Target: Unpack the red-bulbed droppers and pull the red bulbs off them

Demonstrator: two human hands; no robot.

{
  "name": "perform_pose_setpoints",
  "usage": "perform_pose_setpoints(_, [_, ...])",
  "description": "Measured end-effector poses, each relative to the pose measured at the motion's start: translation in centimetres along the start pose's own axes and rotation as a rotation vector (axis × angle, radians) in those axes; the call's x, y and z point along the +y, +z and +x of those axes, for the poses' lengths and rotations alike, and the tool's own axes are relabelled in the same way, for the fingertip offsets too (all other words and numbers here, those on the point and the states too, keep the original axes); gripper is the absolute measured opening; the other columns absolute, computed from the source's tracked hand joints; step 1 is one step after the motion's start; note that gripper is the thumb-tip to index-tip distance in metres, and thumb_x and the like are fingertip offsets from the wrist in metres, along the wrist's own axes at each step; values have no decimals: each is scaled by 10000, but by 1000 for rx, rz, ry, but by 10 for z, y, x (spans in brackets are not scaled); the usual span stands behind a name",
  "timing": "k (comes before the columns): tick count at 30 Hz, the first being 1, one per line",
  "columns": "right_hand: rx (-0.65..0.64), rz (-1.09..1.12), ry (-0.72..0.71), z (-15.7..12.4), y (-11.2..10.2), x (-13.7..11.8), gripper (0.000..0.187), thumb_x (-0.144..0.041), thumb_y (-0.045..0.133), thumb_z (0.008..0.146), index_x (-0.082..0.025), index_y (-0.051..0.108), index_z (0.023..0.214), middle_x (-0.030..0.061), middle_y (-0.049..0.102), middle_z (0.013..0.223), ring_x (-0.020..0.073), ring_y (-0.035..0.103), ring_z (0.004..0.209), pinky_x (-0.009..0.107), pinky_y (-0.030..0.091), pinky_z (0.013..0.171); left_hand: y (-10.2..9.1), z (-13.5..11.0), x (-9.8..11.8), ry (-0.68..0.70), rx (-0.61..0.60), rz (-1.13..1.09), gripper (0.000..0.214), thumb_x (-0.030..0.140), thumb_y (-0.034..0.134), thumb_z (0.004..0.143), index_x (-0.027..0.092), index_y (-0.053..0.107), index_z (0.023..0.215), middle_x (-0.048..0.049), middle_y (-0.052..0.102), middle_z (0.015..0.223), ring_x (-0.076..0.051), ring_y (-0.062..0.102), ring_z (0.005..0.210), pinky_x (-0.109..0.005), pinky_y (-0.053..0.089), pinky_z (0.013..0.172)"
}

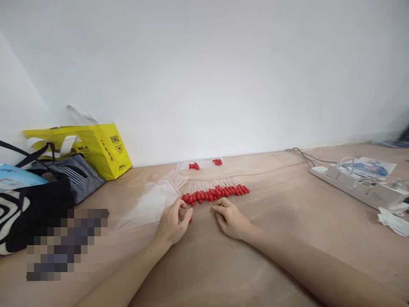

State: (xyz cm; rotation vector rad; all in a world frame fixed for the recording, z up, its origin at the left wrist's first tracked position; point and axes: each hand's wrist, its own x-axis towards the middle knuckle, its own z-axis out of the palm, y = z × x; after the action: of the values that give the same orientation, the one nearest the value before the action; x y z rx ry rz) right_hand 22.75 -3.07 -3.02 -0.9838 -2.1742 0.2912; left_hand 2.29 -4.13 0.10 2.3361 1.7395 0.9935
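A row of thin pale sticks with red bulb-shaped heads [207,195] lies on the table, heads toward me and stems fanning away. My left hand [174,221] is at the row's left end, its fingers curled and thumb bent in. One red head [191,220] shows beside that thumb; its stem is hidden, and the hand seems to hold it. Just in front of the row's middle, my right hand [230,218] has thumb and index fingertips pinched together. Whatever lies between those fingertips is too small to make out.
Clear zip bags [153,200] overlap left of the row. Behind it, another clear bag [204,164] carries two small red clusters. A yellow bag [110,149], striped pouch [84,179] and black bag [35,209] stand left; a power strip [351,185] with cables lies right.
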Motion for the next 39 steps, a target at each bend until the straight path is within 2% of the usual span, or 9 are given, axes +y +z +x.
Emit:
perform_pose_setpoints(4, [-29,19,22,0,2,-9,139,-43,464,701,-165,522,732,49,481,850,127,499,749,244,443,683,-3,3,0,51,49,14,114,278,375,778,201,417,705,44,453,540,-140,495,542,-250,361,524])
perform_pose_setpoints(10, [-58,60,54,2,1,-12,90,-92,486,728,-153,538,768,69,489,912,143,505,814,262,442,716,-4,7,-3,30,75,18,138,237,346,780,196,463,720,18,539,595,-155,541,600,-258,378,542])
perform_pose_setpoints(16, [65,117,75,0,-5,-3,209,-93,421,781,-151,593,883,61,506,861,124,515,768,253,446,693,-7,19,-7,-2,62,101,77,199,459,699,192,525,739,6,573,649,-178,548,677,-295,396,615])
perform_pose_setpoints(21, [164,43,102,-8,-18,20,209,-71,464,722,-167,621,822,47,536,804,130,522,718,252,441,632,3,38,4,174,-39,106,70,236,523,699,186,565,726,-12,585,725,-188,539,745,-324,416,693])
perform_pose_setpoints(27, [228,-52,88,-9,-26,42,188,-92,487,704,-178,632,787,44,569,770,156,529,744,309,429,704,32,62,33,423,-143,64,262,210,560,702,206,573,964,-43,564,956,-201,523,892,-339,429,783])
perform_pose_setpoints(32, [223,-78,76,-8,-25,45,183,-108,490,710,-187,635,791,41,577,776,155,535,750,314,421,716,49,74,44,472,-125,63,112,158,549,707,190,589,807,-36,565,848,-193,534,813,-331,447,724])
perform_pose_setpoints(35, [215,-74,70,-9,-25,44,187,-106,491,711,-190,635,794,39,581,776,155,535,753,314,418,716,48,73,44,489,-96,45,84,150,485,758,176,564,774,-37,562,820,-174,537,779,-314,454,708])
perform_pose_setpoints(39, [229,-53,41,-9,-25,41,175,-107,492,720,-191,630,788,38,583,776,154,534,750,309,418,708,31,55,39,491,17,-11,136,176,397,819,177,520,877,-50,561,881,-154,541,828,-294,453,750])
